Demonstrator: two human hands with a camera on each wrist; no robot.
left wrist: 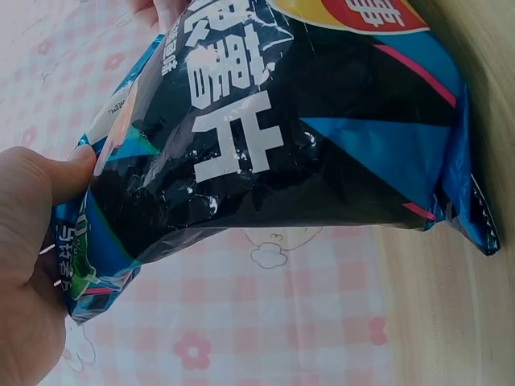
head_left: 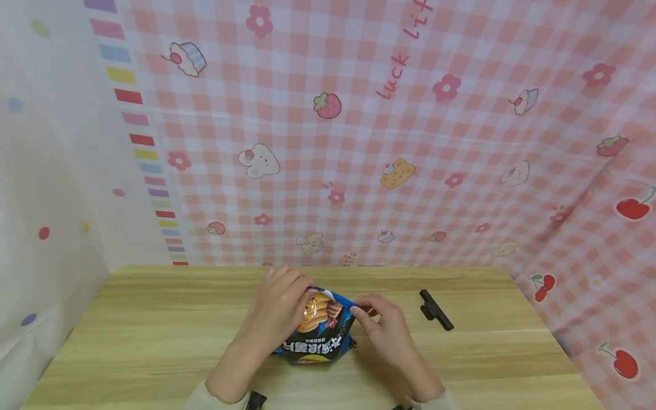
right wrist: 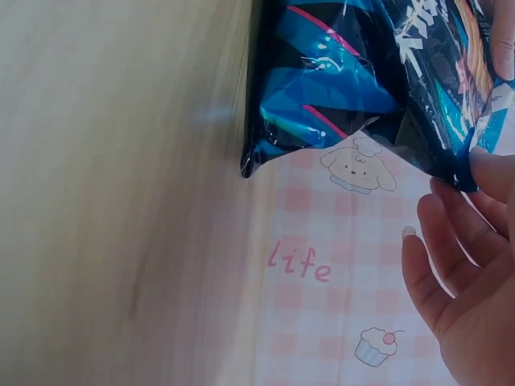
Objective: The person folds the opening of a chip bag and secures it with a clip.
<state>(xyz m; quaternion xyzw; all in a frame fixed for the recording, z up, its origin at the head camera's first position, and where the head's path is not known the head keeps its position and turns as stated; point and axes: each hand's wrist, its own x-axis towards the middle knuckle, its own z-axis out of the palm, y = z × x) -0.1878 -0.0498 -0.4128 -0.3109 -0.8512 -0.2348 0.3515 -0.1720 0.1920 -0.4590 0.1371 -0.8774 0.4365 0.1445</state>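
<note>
A black and blue bag of potato chips point(head_left: 316, 330) stands near the middle of the table, its printed front toward me and its lettering upside down in the head view. My left hand point(head_left: 281, 302) grips the bag's upper left corner; in the left wrist view its thumb presses on the blue edge of the bag point(left wrist: 217, 145). At the upper right corner, my right hand point(head_left: 385, 326) pinches the folded blue edge between thumb and index finger. The right wrist view shows that pinch on the bag point(right wrist: 330, 80), with the other fingers loosely bent below. The bag's back is hidden.
To the right of the right hand lies a black bar-shaped clip point(head_left: 436, 310) on the wooden table point(head_left: 169, 336). A pink checked cloth point(head_left: 353, 136) hangs behind the table, and more cloth borders both sides.
</note>
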